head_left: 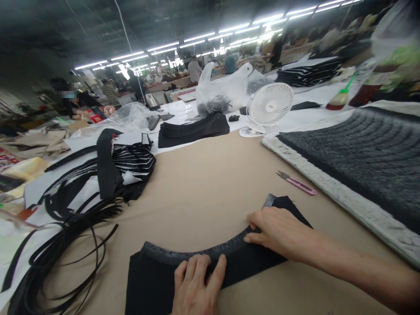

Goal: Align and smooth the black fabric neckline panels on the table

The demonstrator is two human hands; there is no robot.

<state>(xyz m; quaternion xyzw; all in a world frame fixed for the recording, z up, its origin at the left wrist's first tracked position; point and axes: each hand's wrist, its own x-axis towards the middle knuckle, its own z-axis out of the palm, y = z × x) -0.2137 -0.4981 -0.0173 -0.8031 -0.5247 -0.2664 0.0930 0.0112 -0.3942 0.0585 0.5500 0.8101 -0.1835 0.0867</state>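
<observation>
A curved piece of black fabric point(154, 280) with a grey textured upper edge lies on the tan paper-covered table point(210, 183) right in front of me. My left hand point(195, 284) rests flat on its lower middle, fingers stretched toward the curved edge. My right hand point(278, 232) presses on the right end of the piece, fingers lying flat along the grey edge. Neither hand grips anything.
Pink thread snips point(297, 182) lie to the right. A grey textured panel on a white board point(361, 148) fills the right side. Black strips point(62, 236) and striped fabric point(131, 162) pile at left. Behind stand a white fan point(269, 107), a black fabric stack point(193, 128), and a plastic bag point(223, 89).
</observation>
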